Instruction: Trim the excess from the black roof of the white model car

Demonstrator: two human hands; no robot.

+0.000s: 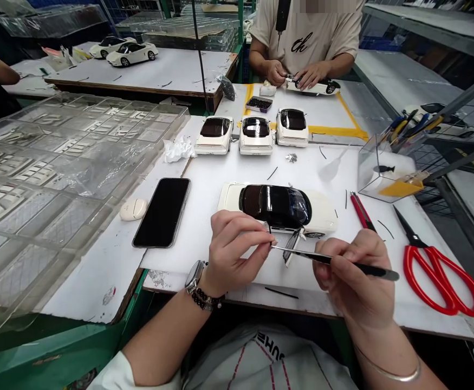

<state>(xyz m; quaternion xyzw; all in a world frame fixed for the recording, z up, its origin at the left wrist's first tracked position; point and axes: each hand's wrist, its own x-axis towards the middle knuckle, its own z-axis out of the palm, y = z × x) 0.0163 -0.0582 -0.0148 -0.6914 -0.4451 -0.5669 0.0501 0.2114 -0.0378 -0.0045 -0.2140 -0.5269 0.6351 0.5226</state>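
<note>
My right hand (358, 271) grips a pair of dark tweezers (322, 258), held nearly level with the tips pointing left. The tips meet the fingertips of my left hand (237, 244), which are pinched together. A small dark sliver (270, 229) shows at that pinch; its kind is too small to make out. Just behind my hands a white model car (322, 211) with a black roof sits on the white table, nose to the right. Its near door (292, 246) stands swung out toward me, partly behind the tweezers.
Red-handled scissors (443, 271) and a red cutter (362, 210) lie at right, near a clear tool box (387, 170). A phone (162, 212) and compartmented tray (70, 216) are at left. Several white model cars (255, 142) stand behind; a co-worker (305, 43) handles another car opposite.
</note>
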